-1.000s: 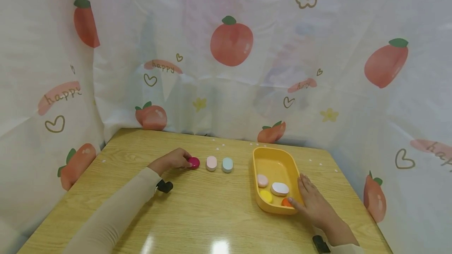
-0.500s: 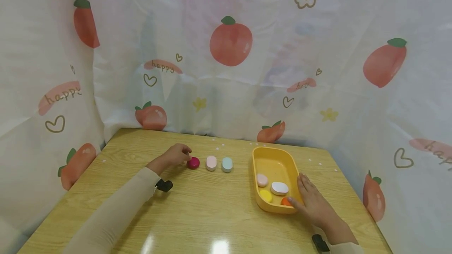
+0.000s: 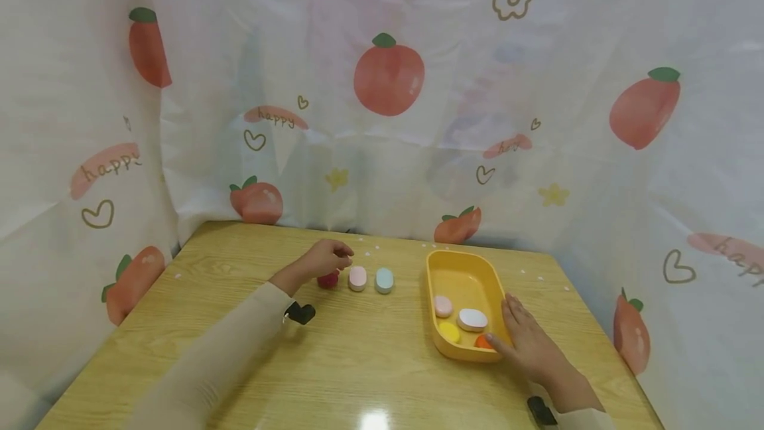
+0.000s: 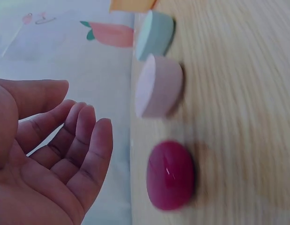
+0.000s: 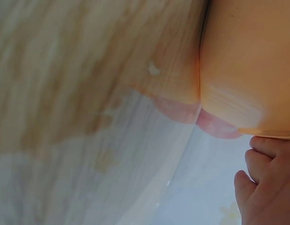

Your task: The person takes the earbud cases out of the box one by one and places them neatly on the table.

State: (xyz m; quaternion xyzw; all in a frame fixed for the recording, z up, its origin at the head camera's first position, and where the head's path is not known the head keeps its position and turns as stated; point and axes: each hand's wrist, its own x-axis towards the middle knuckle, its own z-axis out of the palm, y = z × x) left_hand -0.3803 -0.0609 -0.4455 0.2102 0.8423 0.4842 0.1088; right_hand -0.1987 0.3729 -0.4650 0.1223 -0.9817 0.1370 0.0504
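My left hand hovers over the row of small pieces on the table, its fingers loosely bent with nothing between them. Just below it lies a glossy magenta oval piece, partly covered by the hand in the head view. To its right stand a pale pink oval block and a light blue oval block. My right hand rests along the right side of a yellow tray, fingers straight, thumb over the rim. Inside the tray lie a pink piece, a white one, a yellow one and an orange one.
The wooden table ends at the back and sides against a white curtain printed with fruit and hearts. Small white specks are scattered near the table's far edge.
My left hand has let go of the magenta piece, lifted, and shifted right toward the pale pink block. The right hand stays at the tray, and the pieces have not moved.
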